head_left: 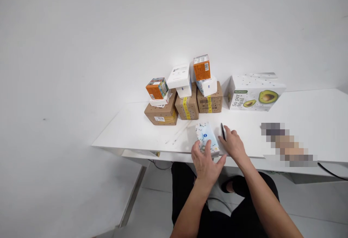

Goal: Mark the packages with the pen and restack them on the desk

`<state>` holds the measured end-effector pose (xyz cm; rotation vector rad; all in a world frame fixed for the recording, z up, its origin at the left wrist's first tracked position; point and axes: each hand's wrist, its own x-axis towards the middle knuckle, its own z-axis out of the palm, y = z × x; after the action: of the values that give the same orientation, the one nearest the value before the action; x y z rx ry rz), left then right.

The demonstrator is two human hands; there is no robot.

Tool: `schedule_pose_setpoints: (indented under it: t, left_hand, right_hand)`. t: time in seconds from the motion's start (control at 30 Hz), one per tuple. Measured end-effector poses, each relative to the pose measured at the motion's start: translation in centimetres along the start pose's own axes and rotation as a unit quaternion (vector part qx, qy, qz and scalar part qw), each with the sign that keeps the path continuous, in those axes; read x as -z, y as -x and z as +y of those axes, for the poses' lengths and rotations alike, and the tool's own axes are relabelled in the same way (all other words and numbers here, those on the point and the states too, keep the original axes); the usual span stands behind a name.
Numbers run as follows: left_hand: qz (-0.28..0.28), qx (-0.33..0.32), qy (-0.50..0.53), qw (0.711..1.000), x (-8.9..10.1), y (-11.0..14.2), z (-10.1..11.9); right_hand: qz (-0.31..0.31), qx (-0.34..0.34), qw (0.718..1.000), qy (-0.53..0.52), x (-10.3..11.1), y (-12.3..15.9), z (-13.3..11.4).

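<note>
A light-blue flowered tissue pack lies flat near the front edge of the white table. Over its near end is my left hand, fingers spread and thumb out to the right; whether the fingertips press on the pack I cannot tell. Just right of the pack lies a black pen. My right hand is at the table beside the pen, thumb and fingers apart on either side of its near part. No grip on the pen shows.
Behind stand brown cartons, a left one, a middle one and a right one. White packs and orange boxes are stacked on them. Farther right are an avocado-printed box and a blurred-out object with a black cable.
</note>
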<state>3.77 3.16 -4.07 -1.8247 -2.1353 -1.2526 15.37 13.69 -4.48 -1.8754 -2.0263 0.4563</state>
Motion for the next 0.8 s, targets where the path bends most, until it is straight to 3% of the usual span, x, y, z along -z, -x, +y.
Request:
schedule_pose_setpoints:
  t: [0.1,0.2,0.3,0.33,0.4,0.47,0.5,0.6,0.7,0.8]
  left_hand:
    - [0.025,0.014,0.008,1.000,-0.6,-0.8,-0.5]
    - [0.029,0.068,0.133,0.988,-0.3,-2.4,-2.5]
    - [-0.022,0.167,0.300,0.939,0.0,-4.0,-5.0]
    - [-0.052,0.196,0.350,0.915,-0.1,-4.5,-5.7]
    - [-0.103,0.220,0.402,0.883,-0.5,-5.3,-6.9]
    - [-0.120,0.216,0.389,0.888,-1.1,-5.8,-7.6]
    - [-0.114,0.213,0.376,0.895,-1.4,-5.9,-7.8]
    - [-0.116,0.197,0.388,0.893,-1.5,-5.5,-8.3]
    - [-0.184,0.160,0.389,0.888,-0.6,-4.6,-8.5]
    - [-0.241,0.130,0.315,0.909,0.3,-3.6,-8.0]
  right_hand:
    - [-0.023,-0.011,0.999,-0.022,-0.4,-1.2,-0.4]
    - [-0.009,-0.022,0.994,-0.110,-0.5,-1.8,0.5]
    - [0.000,-0.025,0.983,-0.182,-0.3,-2.0,2.6]
    - [0.013,-0.034,0.968,-0.249,-0.3,-2.1,3.4]
    - [0.053,-0.059,0.906,-0.415,-0.2,-2.1,4.9]
    - [0.091,-0.073,0.828,-0.548,-0.2,-2.2,6.0]
    - [0.104,-0.073,0.805,-0.579,-0.2,-2.2,6.3]
    - [0.110,-0.050,0.775,-0.621,-0.3,-2.0,6.7]
    - [0.114,-0.014,0.779,-0.617,-0.8,-1.6,6.1]
    - [0.135,0.016,0.844,-0.519,-1.5,-1.1,5.0]
